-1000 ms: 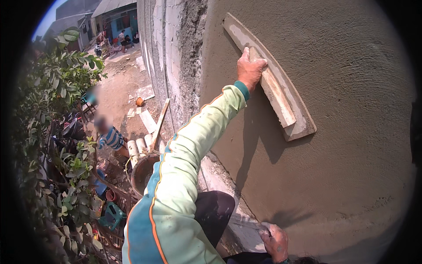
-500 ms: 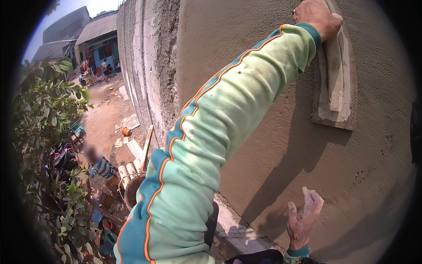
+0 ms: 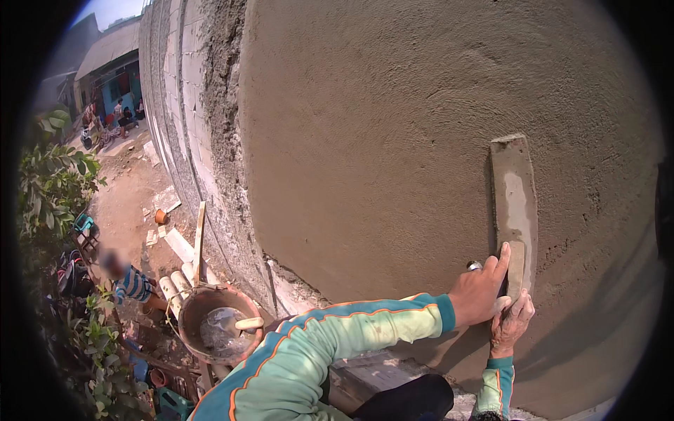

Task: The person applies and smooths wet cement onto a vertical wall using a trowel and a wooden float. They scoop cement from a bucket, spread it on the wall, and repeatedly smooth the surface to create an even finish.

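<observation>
A wooden plastering float point(image 3: 515, 193), long and smeared with grey mortar, stands nearly upright against the wet grey plaster wall point(image 3: 365, 154). Its short handle bar is at the lower end. My left hand point(image 3: 477, 291) grips that handle from the left, the fingers pointing up along it and a ring showing on one finger. My right hand point(image 3: 511, 326) holds the handle's bottom end from below, its fingertips close to my left thumb. Part of the handle is hidden behind the fingers.
A mortar-stained bucket point(image 3: 217, 319) with murky water and a wooden-handled tool stands at lower left. Bare blockwork point(image 3: 186, 91) borders the plaster. Far below, a person in a striped shirt point(image 3: 133, 284) is near leafy branches point(image 3: 53, 189) and an orange pot point(image 3: 161, 216).
My left hand has come down from high on the wall with the float. My right hand, open and apart before, now holds the handle too. The view has shifted, showing the bucket.
</observation>
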Motion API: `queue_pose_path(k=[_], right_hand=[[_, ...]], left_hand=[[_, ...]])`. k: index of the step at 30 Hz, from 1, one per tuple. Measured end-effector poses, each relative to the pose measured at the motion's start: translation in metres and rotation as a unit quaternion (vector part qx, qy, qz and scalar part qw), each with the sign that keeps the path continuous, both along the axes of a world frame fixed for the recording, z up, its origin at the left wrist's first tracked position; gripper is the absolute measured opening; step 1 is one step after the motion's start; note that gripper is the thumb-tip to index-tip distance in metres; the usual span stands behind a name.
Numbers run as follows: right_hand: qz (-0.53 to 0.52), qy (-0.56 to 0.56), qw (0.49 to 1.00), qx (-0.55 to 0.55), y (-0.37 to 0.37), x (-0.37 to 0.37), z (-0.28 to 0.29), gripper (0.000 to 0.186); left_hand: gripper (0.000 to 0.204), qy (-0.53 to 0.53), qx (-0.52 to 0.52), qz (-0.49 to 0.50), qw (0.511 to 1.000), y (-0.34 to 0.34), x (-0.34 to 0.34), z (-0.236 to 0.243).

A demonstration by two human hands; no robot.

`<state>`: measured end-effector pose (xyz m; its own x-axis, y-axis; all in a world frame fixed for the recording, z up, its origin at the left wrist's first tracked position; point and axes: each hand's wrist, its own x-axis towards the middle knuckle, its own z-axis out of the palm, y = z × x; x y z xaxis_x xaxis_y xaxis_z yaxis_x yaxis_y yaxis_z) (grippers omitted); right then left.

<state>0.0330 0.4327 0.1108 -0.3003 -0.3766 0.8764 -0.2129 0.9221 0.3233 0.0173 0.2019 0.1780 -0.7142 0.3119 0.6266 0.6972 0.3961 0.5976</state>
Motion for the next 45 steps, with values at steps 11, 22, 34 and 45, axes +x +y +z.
queue_pose_path(k=[11, 22, 34, 45], right_hand=[[-0.049, 0.034, 0.955, 0.292, -0.167, -0.049, 0.174, 0.074], [-0.095, 0.161, 0.928, 0.323, -0.272, -0.108, 0.338, 0.092], [-0.135, 0.181, 0.928, 0.295, -0.326, -0.138, 0.446, 0.061], [-0.178, 0.127, 0.953, 0.212, -0.329, -0.125, 0.531, 0.063]], left_hand=[[0.112, 0.032, 0.261, 0.099, 0.960, -0.123, -0.078, 0.015], [0.099, 0.239, 0.352, -0.117, 0.897, -0.120, -0.016, 0.016], [0.097, 0.130, 0.154, -0.257, 0.945, -0.078, 0.016, -0.113], [0.094, 0.080, -0.072, -0.342, 0.933, -0.056, 0.014, -0.201]])
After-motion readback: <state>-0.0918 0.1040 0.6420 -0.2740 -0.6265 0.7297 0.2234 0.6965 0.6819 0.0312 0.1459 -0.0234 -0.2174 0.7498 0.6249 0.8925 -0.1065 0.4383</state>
